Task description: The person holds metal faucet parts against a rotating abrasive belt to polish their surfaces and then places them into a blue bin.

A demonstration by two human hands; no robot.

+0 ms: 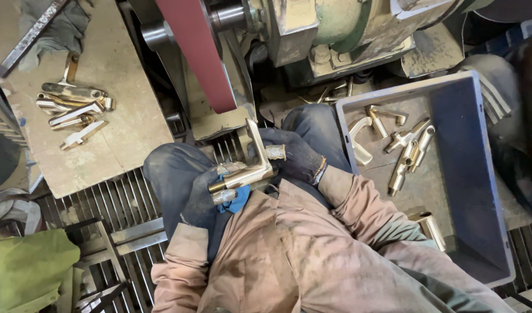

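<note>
An L-shaped brass handle part (253,164) is held in both gloved hands over my lap. My left hand (205,191), in a dark glove with taped fingertips, grips its lower horizontal arm. My right hand (295,155), also dark-gloved, grips the corner beside the upright arm. The part's upright end points toward the red sanding belt (199,52) of the grinder just above it, with a small gap between them.
A grey plastic crate (480,191) at my right holds several brass parts (408,148). More brass pieces (75,107) lie on a dusty board (127,127) at the left. The belt grinder's motor housing (347,29) is ahead, with metal grating (121,203) underfoot.
</note>
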